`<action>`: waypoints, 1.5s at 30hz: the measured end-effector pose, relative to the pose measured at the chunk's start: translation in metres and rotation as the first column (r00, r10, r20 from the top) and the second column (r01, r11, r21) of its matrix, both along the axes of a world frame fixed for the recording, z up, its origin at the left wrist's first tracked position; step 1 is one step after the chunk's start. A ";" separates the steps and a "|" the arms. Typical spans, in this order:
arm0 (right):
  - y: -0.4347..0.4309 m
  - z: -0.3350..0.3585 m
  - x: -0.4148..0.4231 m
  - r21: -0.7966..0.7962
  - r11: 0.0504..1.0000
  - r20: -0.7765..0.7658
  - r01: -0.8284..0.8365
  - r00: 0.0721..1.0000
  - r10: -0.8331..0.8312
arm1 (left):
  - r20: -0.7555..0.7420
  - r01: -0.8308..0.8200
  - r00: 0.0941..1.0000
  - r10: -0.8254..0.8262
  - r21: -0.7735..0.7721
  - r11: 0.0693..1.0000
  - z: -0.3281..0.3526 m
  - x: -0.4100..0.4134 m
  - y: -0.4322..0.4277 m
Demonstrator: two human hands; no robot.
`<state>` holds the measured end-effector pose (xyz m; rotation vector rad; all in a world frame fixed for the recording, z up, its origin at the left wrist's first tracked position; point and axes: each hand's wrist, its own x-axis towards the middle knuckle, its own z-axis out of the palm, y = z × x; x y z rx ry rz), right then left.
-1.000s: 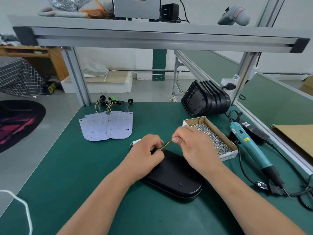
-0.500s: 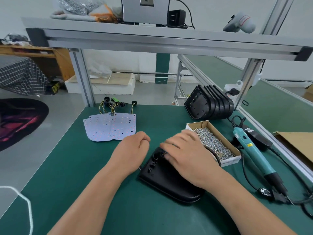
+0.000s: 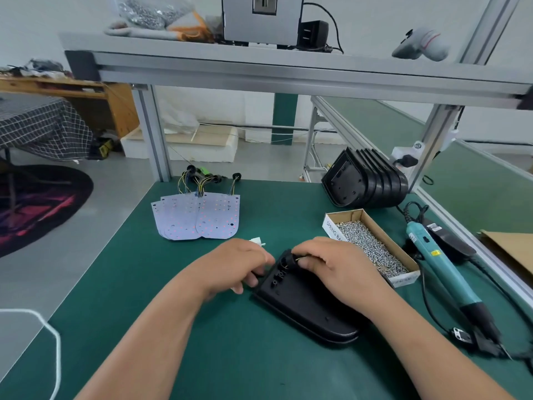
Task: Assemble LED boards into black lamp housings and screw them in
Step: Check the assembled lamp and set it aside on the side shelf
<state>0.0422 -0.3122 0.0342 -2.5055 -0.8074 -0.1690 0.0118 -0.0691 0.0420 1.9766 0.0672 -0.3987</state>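
Nearest, a smooth black lamp housing point(image 3: 305, 308) lies flat on the green tabletop point(image 3: 253, 359), its rounded end toward the person. The right hand point(image 3: 337, 267) lies over the housing's far end, its grip pinching a thin yellowish wire point(image 3: 300, 258) at a hole there. The left hand point(image 3: 239, 264) sits at the housing's left edge with fingers curled and blurred; I cannot tell whether its grip holds anything. Just beyond it lies a small white plug point(image 3: 257, 241). To the right, a cardboard box point(image 3: 334, 230) of small silvery screws point(image 3: 372, 249) reads "SPRING BA…" on its end. A teal electric screwdriver point(image 3: 441, 267) lies beside it. Farther off, pale LED boards point(image 3: 199, 216) with wire tails fan out, and black housings point(image 3: 366, 180) stand stacked at the far right.
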 end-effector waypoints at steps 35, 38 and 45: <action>-0.001 -0.001 0.006 0.366 0.930 0.091 0.011 0.995 -0.048 | -0.071 -0.106 0.994 0.080 -0.728 0.678 -0.014 -0.008 -0.053; -0.001 -0.001 0.007 0.373 0.928 0.095 -0.006 0.995 -0.032 | -0.067 -0.101 0.995 0.076 -0.720 0.687 -0.011 -0.009 -0.054; -0.003 0.003 0.008 0.312 0.949 0.091 -0.041 0.996 0.013 | -0.090 -0.132 0.991 0.096 -0.693 0.709 -0.008 -0.010 -0.053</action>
